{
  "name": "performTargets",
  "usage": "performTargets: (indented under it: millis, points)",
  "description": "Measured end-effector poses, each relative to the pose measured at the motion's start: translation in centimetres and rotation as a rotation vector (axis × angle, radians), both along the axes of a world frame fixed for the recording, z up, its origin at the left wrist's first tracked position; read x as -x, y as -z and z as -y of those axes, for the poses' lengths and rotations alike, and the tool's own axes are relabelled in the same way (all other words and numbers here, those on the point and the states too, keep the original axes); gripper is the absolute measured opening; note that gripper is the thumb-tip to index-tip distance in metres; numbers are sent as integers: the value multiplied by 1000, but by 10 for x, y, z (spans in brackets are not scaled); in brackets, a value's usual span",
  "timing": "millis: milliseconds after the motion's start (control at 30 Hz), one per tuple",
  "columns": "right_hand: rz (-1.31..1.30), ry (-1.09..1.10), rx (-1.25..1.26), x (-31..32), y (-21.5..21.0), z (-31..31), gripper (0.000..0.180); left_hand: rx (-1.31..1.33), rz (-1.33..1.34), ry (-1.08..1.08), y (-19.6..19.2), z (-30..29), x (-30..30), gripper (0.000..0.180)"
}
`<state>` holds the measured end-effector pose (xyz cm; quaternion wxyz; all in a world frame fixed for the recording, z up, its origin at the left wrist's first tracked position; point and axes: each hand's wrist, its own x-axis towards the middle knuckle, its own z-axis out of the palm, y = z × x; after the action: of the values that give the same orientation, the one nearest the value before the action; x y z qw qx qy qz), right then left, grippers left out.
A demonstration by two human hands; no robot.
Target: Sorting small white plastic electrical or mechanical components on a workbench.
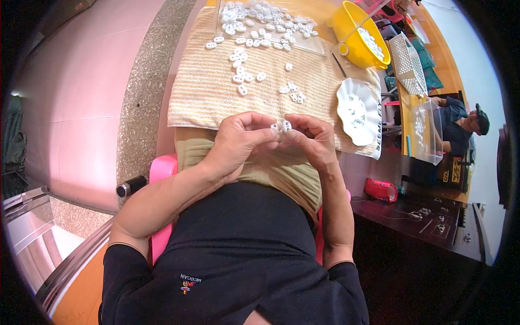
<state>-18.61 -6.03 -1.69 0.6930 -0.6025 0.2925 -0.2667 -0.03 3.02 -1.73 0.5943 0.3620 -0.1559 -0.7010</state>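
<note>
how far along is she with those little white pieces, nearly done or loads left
Done: hard to tell; some white pieces sit in the yellow bowl and a few small bits on the white dish. In hand: the left hand and right hand pinch small white pieces together. Left: many loose white pieces on the towel.

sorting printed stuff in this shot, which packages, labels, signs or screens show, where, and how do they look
Cloth edge label: black lettering down the right edge of the beige towel, beside the white plate.
Shirt logo: small red, yellow and white mark with a line of letters, on the person's black shirt, low in the picture.
Yellow-and-black panel: far right, by a seated co-worker; too small to tell more.
</note>
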Motion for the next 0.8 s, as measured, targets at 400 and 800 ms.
performTargets:
  millis: [400, 800]
  points:
    - [-20, 8, 4, 0, -4, -2, 31, -1, 8, 19, 1, 0, 0, 17]
    - [-97, -21, 68, 1, -5, -3, 30, 0, 27, 34, 3, 0, 1, 16]
